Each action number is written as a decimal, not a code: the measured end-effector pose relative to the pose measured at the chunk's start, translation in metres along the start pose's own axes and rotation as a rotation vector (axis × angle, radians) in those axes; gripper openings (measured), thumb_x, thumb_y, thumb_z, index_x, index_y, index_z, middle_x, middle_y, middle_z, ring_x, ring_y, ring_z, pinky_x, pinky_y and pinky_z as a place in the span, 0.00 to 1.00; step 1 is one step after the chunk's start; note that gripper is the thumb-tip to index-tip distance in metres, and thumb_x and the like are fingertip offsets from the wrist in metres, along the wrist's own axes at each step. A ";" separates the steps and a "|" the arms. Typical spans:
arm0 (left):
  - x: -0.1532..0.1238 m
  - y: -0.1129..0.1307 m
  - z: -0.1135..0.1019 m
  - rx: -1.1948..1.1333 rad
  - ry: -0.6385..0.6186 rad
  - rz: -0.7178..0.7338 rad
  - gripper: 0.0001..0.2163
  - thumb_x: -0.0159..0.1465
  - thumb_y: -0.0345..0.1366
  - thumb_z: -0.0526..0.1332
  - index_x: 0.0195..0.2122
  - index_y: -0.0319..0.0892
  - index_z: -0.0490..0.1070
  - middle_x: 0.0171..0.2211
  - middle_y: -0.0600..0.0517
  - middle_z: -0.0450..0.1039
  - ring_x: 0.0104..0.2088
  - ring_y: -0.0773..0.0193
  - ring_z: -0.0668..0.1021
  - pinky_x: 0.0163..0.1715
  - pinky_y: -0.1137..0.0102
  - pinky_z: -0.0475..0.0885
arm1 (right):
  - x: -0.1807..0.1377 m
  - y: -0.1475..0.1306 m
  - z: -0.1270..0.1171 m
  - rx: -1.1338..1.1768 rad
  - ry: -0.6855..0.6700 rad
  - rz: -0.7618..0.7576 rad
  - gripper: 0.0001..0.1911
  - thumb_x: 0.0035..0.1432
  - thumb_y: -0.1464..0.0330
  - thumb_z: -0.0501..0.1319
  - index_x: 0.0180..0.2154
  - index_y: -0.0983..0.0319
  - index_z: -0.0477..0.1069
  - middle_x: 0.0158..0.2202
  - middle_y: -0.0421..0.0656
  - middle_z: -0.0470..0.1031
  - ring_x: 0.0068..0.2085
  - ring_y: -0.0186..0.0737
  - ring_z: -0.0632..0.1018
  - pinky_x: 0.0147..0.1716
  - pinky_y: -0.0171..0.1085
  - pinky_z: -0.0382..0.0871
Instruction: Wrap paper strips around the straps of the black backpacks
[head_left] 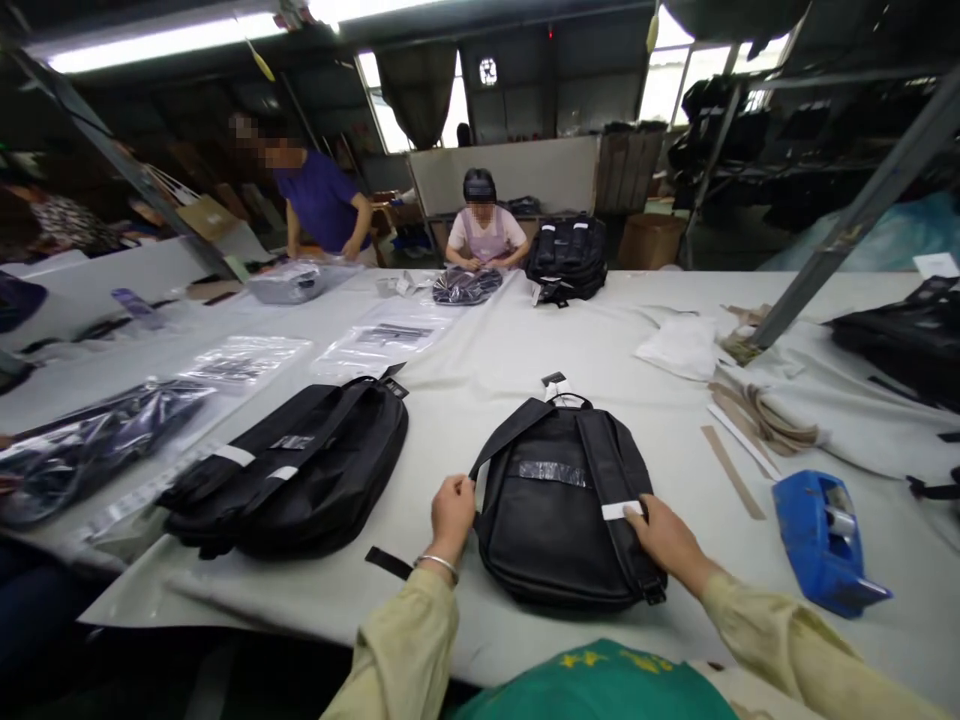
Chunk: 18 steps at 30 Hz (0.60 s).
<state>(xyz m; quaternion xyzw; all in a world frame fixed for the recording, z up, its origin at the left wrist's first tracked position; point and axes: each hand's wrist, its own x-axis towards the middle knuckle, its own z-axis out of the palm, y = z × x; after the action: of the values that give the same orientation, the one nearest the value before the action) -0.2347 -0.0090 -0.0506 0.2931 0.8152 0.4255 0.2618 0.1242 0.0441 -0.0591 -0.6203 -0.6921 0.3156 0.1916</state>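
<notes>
A black backpack [555, 520] lies in front of me with its strap side up and its top handle pointing away. My left hand [453, 512], a bracelet at its wrist, is closed on the backpack's left shoulder strap [511, 432], which is lifted off the panel. At the right strap, my right hand [670, 535] pinches the end of a white band [619, 510] wrapped across that strap. A shiny strip of clear tape [555, 472] crosses the back panel. To the left rests a second black backpack [322, 490], with white bands around both of its straps.
A blue tape dispenser [817, 540] stands on the right, near beige strips [776, 420] and a slanted metal post [862, 215]. Plastic-wrapped goods [112, 435] lie left. Across the white table [510, 350], two people work near another black backpack [568, 255].
</notes>
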 end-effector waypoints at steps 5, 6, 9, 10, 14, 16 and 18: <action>0.039 -0.028 -0.017 -0.024 -0.111 -0.145 0.11 0.59 0.43 0.59 0.33 0.41 0.72 0.38 0.42 0.79 0.44 0.52 0.77 0.42 0.64 0.68 | -0.061 -0.039 0.048 -0.342 -0.139 -0.703 0.32 0.52 0.60 0.64 0.59 0.54 0.66 0.56 0.52 0.70 0.56 0.54 0.71 0.55 0.49 0.65; 0.041 -0.030 -0.014 -0.042 -0.160 -0.174 0.13 0.60 0.46 0.57 0.33 0.42 0.71 0.35 0.43 0.78 0.40 0.53 0.77 0.39 0.64 0.68 | -0.068 -0.043 0.059 -0.398 -0.205 -0.733 0.32 0.50 0.63 0.65 0.58 0.52 0.67 0.53 0.51 0.73 0.52 0.54 0.74 0.51 0.48 0.68; 0.044 -0.036 -0.005 -0.111 -0.327 -0.279 0.21 0.61 0.55 0.53 0.34 0.41 0.71 0.27 0.48 0.74 0.26 0.60 0.74 0.27 0.67 0.65 | -0.072 -0.040 0.076 -0.557 -0.248 -0.666 0.26 0.48 0.74 0.62 0.50 0.51 0.72 0.44 0.51 0.76 0.44 0.52 0.76 0.43 0.45 0.69; 0.045 -0.038 -0.003 -0.139 -0.391 -0.313 0.23 0.60 0.58 0.53 0.36 0.40 0.70 0.23 0.51 0.71 0.22 0.62 0.72 0.25 0.68 0.63 | -0.069 -0.034 0.073 -0.596 -0.246 -0.635 0.24 0.48 0.77 0.60 0.47 0.53 0.74 0.42 0.52 0.76 0.43 0.51 0.76 0.42 0.44 0.68; 0.041 -0.048 0.005 -0.236 -0.649 -0.403 0.27 0.49 0.60 0.64 0.36 0.39 0.72 0.16 0.60 0.60 0.17 0.68 0.65 0.21 0.73 0.57 | -0.055 0.005 0.036 -0.714 -0.239 -0.528 0.19 0.50 0.82 0.53 0.40 0.60 0.74 0.40 0.51 0.74 0.42 0.48 0.74 0.41 0.43 0.65; 0.032 -0.051 0.012 -0.269 -0.738 -0.418 0.26 0.44 0.56 0.70 0.34 0.39 0.72 0.18 0.59 0.63 0.20 0.68 0.68 0.23 0.73 0.59 | -0.050 0.024 0.011 -0.755 -0.194 -0.454 0.19 0.52 0.83 0.51 0.41 0.62 0.73 0.41 0.50 0.73 0.43 0.48 0.72 0.42 0.43 0.63; 0.019 -0.052 0.021 -0.312 -0.795 -0.409 0.25 0.43 0.52 0.73 0.33 0.39 0.72 0.24 0.54 0.71 0.26 0.66 0.73 0.27 0.72 0.63 | -0.047 0.040 -0.009 -0.790 -0.140 -0.362 0.19 0.54 0.83 0.50 0.41 0.63 0.73 0.41 0.51 0.72 0.44 0.48 0.71 0.41 0.42 0.61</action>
<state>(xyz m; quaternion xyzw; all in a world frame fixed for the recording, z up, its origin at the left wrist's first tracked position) -0.2471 -0.0085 -0.1091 0.2239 0.6188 0.3375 0.6730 0.1671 0.0012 -0.0734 -0.4919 -0.8684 0.0293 -0.0552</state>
